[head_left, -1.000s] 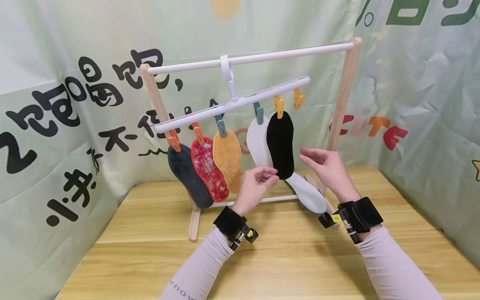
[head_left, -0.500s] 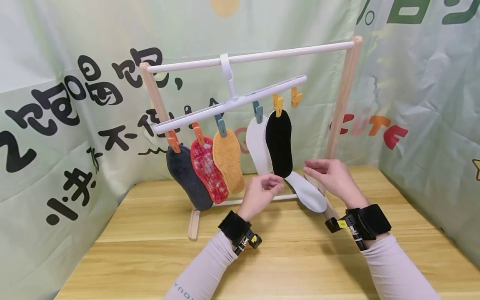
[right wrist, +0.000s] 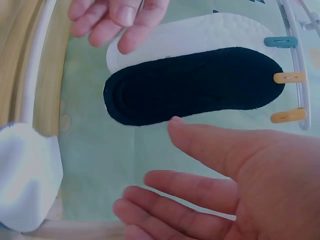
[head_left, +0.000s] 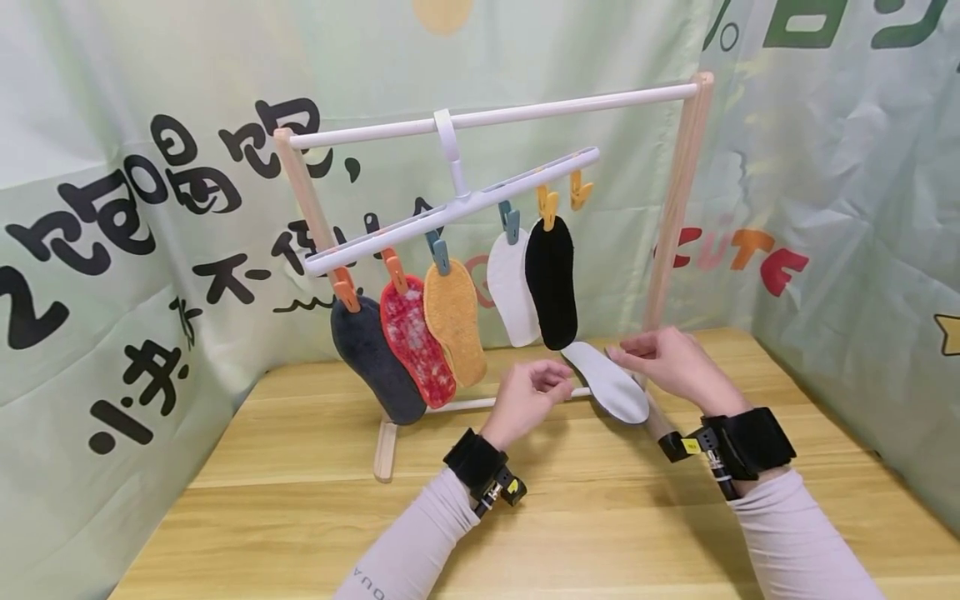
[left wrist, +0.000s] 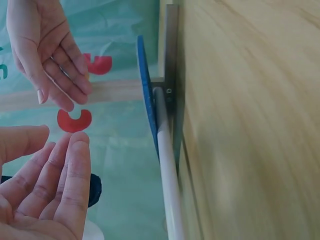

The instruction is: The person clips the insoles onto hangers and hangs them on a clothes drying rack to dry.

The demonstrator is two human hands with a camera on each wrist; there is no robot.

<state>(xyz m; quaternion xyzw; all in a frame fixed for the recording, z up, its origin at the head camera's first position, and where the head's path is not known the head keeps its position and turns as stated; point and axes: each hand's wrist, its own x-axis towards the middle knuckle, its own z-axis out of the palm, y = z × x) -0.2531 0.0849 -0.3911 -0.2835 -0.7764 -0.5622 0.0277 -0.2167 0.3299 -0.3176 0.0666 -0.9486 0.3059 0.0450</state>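
Note:
A black insole (head_left: 551, 287) hangs from a yellow clip beside a white insole (head_left: 513, 292) on a teal clip. Below them a pale grey insole (head_left: 611, 387) leans on the rack's lower bar, its blue edge facing the left wrist camera. My left hand (head_left: 527, 402), fingers loosely bent and holding nothing, is left of the grey insole. To its right, my right hand (head_left: 678, 371) also holds nothing, fingertips overlapping the insole's upper edge in the head view. The right wrist view has its thumb near the black insole's edge and its fingers extended.
A white hanger bar (head_left: 457, 208) slants from the rack's top rail (head_left: 525, 112). Dark grey (head_left: 375, 358), red (head_left: 416, 337) and yellow (head_left: 453, 321) insoles hang on its left half. At its right end a yellow clip (head_left: 581, 192) holds nothing. Printed cloth (head_left: 187, 50) surrounds the table.
Both hands have moved down and slightly right, away from the black insole toward the grey insole's level. The hanger bar's right end has swung slightly left. The grey insole stays leaning.

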